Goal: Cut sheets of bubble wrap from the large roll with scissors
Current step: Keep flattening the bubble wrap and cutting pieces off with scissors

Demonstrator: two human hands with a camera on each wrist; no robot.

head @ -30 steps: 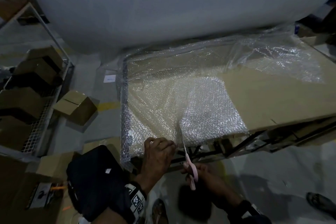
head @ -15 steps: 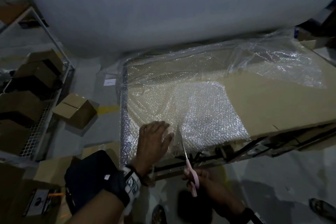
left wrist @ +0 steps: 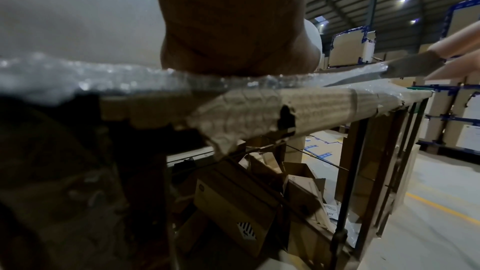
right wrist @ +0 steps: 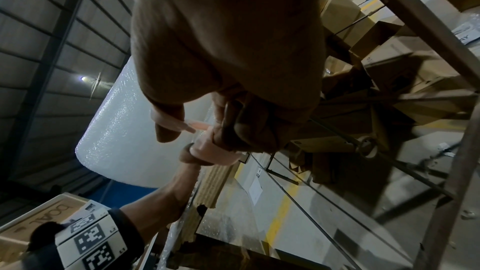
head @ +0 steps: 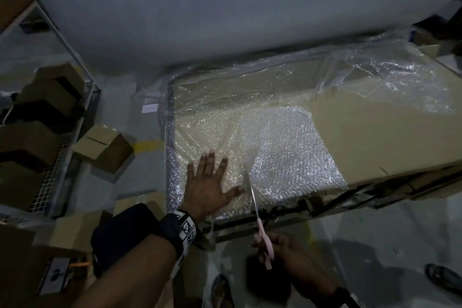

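Left hand (head: 208,184) has slid forward, fingers now flat on clear bubble-wrap sheet (head: 287,152) | right hand (head: 280,249) grips pink-handled scissors (head: 258,220), blades at sheet's near edge | cardboard-covered tabletop (head: 375,137) | large white bubble-wrap roll (head: 225,7) behind.

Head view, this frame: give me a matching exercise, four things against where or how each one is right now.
Things:
1. left hand
2. right hand
3. scissors
4. big roll

States:
A. lies across the far side of the table
B. grips pink handles below the table edge
C. pressed flat, fingers spread, on the bubble wrap
D. blades pointing away from the person, into the sheet

Pairs: 1-C, 2-B, 3-D, 4-A
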